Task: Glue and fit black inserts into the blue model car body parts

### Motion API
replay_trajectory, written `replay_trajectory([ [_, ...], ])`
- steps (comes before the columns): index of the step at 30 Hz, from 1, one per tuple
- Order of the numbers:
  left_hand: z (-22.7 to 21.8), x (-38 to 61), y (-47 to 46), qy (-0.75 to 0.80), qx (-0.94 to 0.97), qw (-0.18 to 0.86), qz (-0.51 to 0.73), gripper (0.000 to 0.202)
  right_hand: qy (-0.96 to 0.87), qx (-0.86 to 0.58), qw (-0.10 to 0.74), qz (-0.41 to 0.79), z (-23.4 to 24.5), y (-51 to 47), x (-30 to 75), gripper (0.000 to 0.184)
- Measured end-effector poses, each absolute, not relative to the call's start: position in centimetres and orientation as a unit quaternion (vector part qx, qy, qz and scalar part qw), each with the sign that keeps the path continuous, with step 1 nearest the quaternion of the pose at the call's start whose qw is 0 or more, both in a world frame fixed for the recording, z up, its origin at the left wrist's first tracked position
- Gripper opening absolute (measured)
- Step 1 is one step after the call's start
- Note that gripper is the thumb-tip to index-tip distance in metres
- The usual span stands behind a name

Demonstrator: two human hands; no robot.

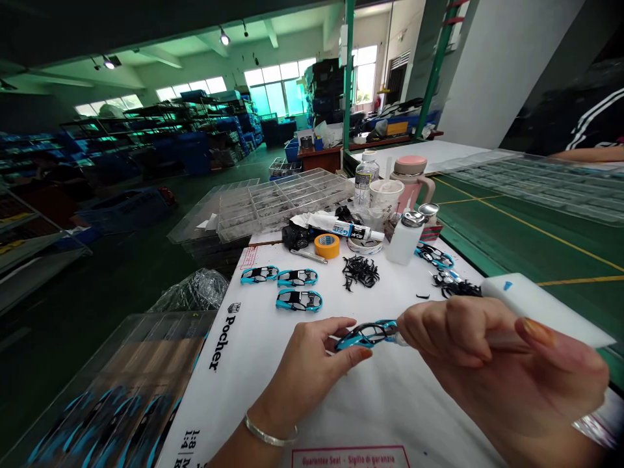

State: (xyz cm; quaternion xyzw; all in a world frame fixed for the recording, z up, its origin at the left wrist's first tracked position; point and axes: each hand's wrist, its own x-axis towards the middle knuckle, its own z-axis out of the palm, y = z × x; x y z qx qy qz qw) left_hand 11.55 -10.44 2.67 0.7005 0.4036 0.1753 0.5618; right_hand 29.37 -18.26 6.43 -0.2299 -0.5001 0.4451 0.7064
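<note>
Between the thumb and fingers of my left hand (309, 364) is a blue-and-black toy car body (364, 335), held tilted above the white board. My right hand (502, 364) is closed, its curled fingers at the car body's right end. Something pale shows under those fingertips, too hidden to name. Beyond the hands, three similar car bodies (298, 300) lie on the left of the board. A heap of small curved black parts (361, 272) sits in the middle, and another pile of black parts (455, 286) lies near my right hand.
At the back stand a white dispenser bottle (405, 239), a pink mug (412, 182), a plastic cup (386, 194), orange tape (327, 246) and a glue tube (358, 231). A white foam block (550, 309) lies right. Clear divided trays (287, 201) are stacked behind. A person's arm (589, 155) shows far right.
</note>
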Motion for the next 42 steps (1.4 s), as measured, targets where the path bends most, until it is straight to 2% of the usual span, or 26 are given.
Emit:
replay_trajectory([
  [9,2.8,11.6,-10.5,0.402,0.695,0.571,0.174,0.054,-0.532,-0.231,0.688,0.436,6.6,-18.2,29.5,0.043],
  [15,2.7,11.5,-10.4,0.402,0.699,0.565,0.174,0.054,-0.615,-0.225,0.629,0.418,5.7,-18.5,30.5,0.051],
  [17,2.6,11.5,-10.4,0.409,0.699,0.561,0.174,0.055,-0.585,-0.230,0.662,0.410,5.8,-18.7,31.5,0.053],
  [21,2.5,11.3,-10.3,0.415,0.701,0.551,0.179,0.055,-0.415,-0.237,0.799,0.365,7.4,-18.6,33.5,0.052],
  [24,2.5,11.5,-10.3,0.414,0.716,0.531,0.185,0.057,-0.347,-0.265,0.839,0.324,8.7,-18.0,34.2,0.049],
  [28,2.2,11.8,-10.5,0.380,0.782,0.446,0.213,0.066,-0.300,-0.258,0.841,0.369,8.8,-17.3,34.3,0.032],
  [30,1.9,11.9,-10.6,0.352,0.823,0.382,0.233,0.067,-0.291,-0.240,0.838,0.394,8.4,-17.1,34.2,0.031],
  [35,0.8,12.2,-11.1,0.231,0.901,0.193,0.313,0.053,-0.275,-0.185,0.811,0.482,7.6,-17.0,33.7,0.049],
  [38,0.3,12.5,-11.5,0.169,0.911,0.112,0.359,0.045,-0.237,-0.145,0.796,0.537,7.3,-16.9,33.3,0.042],
  [42,0.2,12.9,-11.8,0.142,0.912,0.069,0.380,0.031,-0.229,-0.141,0.783,0.561,7.0,-16.8,32.8,0.029],
])
